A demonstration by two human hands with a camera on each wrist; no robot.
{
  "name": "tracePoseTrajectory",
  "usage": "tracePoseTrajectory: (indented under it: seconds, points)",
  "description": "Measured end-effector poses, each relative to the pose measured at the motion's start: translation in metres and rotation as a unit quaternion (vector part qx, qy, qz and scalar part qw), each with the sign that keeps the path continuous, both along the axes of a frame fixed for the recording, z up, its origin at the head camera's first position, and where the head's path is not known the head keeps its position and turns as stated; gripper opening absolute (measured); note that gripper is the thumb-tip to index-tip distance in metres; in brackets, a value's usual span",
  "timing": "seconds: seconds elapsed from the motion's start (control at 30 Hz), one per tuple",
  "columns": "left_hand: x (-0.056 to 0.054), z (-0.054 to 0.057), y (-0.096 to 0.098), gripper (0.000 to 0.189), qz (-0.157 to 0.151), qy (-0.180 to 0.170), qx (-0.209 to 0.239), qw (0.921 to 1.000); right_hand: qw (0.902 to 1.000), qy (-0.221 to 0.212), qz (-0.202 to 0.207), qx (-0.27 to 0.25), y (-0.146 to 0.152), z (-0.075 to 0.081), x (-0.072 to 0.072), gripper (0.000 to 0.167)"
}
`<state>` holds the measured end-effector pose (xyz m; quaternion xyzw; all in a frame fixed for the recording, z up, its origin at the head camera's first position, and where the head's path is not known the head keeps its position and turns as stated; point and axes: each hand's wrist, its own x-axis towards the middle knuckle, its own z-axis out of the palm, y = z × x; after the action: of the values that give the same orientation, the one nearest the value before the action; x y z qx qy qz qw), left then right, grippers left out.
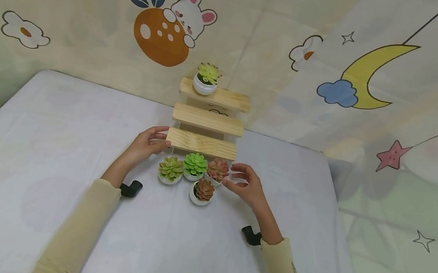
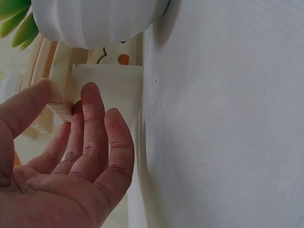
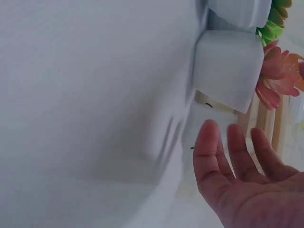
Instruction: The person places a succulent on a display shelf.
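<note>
A three-tier wooden plant stand (image 1: 202,144) stands at the back of the table. My left hand (image 1: 147,143) holds the left end of its lowest board (image 2: 64,80), thumb on the top and fingers by the underside. Close by my right hand (image 1: 247,186), a reddish succulent (image 1: 219,169) sits in a square-sided white pot (image 3: 228,66). The fingers (image 3: 207,142) of that hand are loosely bent with nothing between them. In front of the stand are also a yellow-green succulent (image 1: 171,168), a bright green one (image 1: 195,164) and a brown one (image 1: 204,190), all in white pots.
Another potted succulent (image 1: 205,79) stands on the left part of the top board. A white cloth (image 1: 170,250) covers the table. Behind the stand hangs a printed curtain (image 1: 258,31). A black wrist mount (image 1: 131,188) sticks out beside the left sleeve.
</note>
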<state>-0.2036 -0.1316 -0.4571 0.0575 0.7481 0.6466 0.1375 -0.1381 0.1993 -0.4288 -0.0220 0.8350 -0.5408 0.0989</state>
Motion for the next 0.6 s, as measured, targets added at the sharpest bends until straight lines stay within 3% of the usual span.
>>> tracePoseTrajectory:
  seconds: [0.17,0.6]
  points:
    - [0.001,0.002,0.0,0.063,0.001,-0.006,0.002,1.0,0.9987,0.003,0.043,0.027,-0.001,-0.008,0.001,0.064]
    - [0.0,0.0,0.001,0.062,0.0,0.003,-0.002,1.0,0.9878,0.063,0.082,0.117,-0.012,-0.013,-0.004,0.062]
